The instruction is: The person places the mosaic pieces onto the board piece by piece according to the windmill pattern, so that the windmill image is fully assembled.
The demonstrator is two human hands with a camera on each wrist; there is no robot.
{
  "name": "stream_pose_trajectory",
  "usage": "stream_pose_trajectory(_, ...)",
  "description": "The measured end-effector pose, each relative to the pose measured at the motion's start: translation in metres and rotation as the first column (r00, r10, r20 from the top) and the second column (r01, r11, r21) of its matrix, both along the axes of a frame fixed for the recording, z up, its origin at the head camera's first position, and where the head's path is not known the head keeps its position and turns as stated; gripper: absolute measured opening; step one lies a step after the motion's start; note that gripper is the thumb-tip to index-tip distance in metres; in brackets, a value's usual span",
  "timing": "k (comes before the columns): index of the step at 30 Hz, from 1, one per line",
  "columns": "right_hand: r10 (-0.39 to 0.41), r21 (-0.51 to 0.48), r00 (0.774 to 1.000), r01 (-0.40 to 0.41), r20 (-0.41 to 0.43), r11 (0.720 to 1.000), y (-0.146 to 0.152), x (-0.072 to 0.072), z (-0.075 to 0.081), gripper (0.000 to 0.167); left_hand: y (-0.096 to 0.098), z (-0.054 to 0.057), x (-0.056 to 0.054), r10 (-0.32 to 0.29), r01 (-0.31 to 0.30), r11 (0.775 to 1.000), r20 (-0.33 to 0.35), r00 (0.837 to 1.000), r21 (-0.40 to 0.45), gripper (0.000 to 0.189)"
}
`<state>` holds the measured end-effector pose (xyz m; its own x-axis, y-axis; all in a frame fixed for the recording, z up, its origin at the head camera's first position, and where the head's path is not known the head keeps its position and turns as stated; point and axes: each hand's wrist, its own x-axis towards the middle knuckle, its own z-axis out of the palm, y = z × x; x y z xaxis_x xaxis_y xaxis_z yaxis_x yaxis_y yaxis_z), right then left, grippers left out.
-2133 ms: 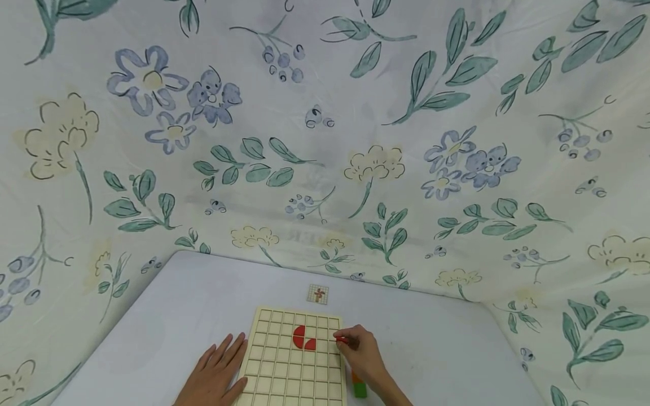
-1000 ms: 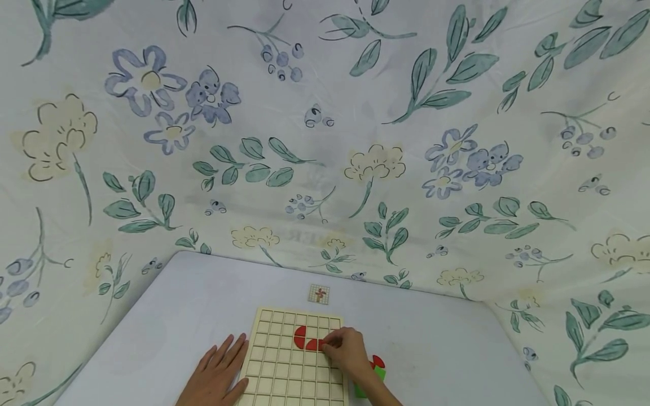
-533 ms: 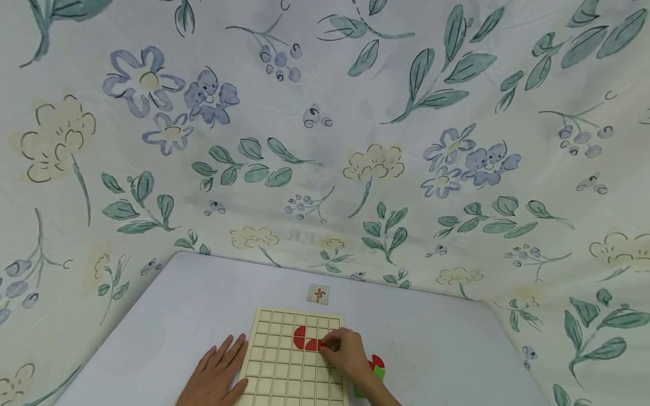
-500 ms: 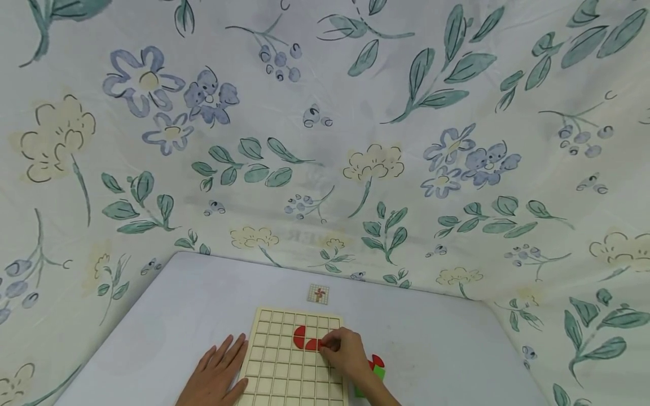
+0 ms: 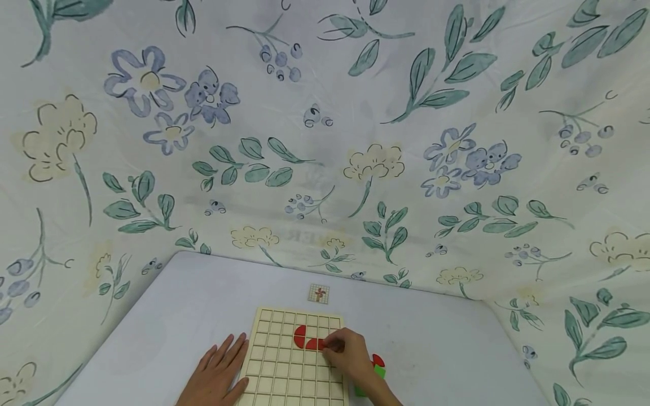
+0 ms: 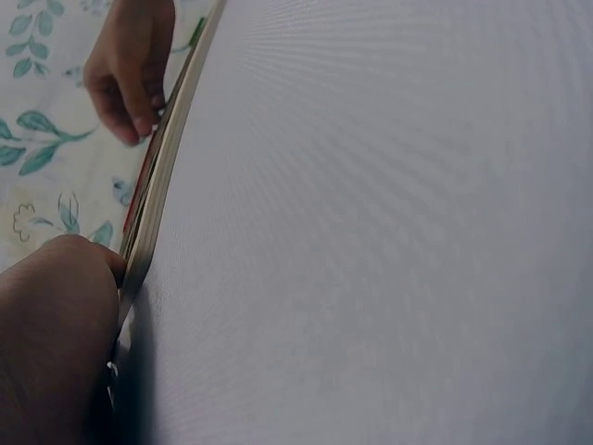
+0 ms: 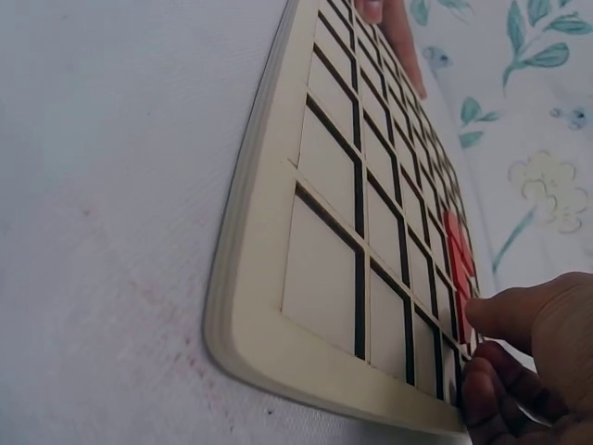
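A cream grid board (image 5: 276, 369) with square cells lies on the table. Two red pieces form a half-circle shape (image 5: 299, 337) in its upper cells, and another red quarter-circle piece (image 5: 312, 344) sits just right of them. My right hand (image 5: 350, 352) is over the board's right side, its thumb and curled fingers at a red tile (image 5: 322, 343) beside that piece; the fingertips partly cover it. In the right wrist view the thumb (image 7: 505, 315) touches the red tile (image 7: 462, 320). My left hand (image 5: 215, 369) rests with straight, spread fingers along the board's left edge, thumb at its rim.
A small pattern card (image 5: 319, 294) with a red pinwheel lies behind the board. Right of the board, partly behind my right forearm, are a red piece (image 5: 378, 360) and a green block (image 5: 380, 371). Flower-printed cloth (image 5: 325, 169) hangs behind the white table (image 5: 431, 338).
My right hand has carried the red tile leftward from the board's right edge to beside the other red pieces, and has barely moved in the last second. My left hand stays in place.
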<state>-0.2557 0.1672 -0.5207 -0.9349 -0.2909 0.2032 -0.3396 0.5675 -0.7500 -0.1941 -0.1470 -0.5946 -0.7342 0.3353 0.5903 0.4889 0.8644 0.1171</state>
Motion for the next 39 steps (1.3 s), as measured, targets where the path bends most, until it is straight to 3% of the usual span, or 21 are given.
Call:
stream_pose_trajectory(11,-0.043,0.045,0.999,0.042,0.021,0.998,0.011,0.008,0.003,0.007,-0.001,0.000,0.000,-0.009,0.009,1.000,-0.007,1.000,0.005,0.073)
stream_pose_trajectory(19,-0.032,0.067,0.999,0.035,-0.035,0.997,0.025,0.014,0.005,0.013,0.000,0.000,0.000,-0.002,0.002,1.000,-0.001,1.000,0.004,0.073)
stream_pose_trajectory(33,-0.128,0.165,0.988,0.113,0.082,0.980,0.052,0.019,0.004,0.011,0.001,0.001,0.000,0.003,-0.003,1.000,-0.004,1.000,-0.007,0.072)
stream_pose_trajectory(39,-0.162,0.232,0.983,0.140,0.082,0.963,0.058,0.022,0.002,0.016,0.001,0.002,0.001,0.005,-0.005,1.000,-0.005,1.000,-0.010,0.071)
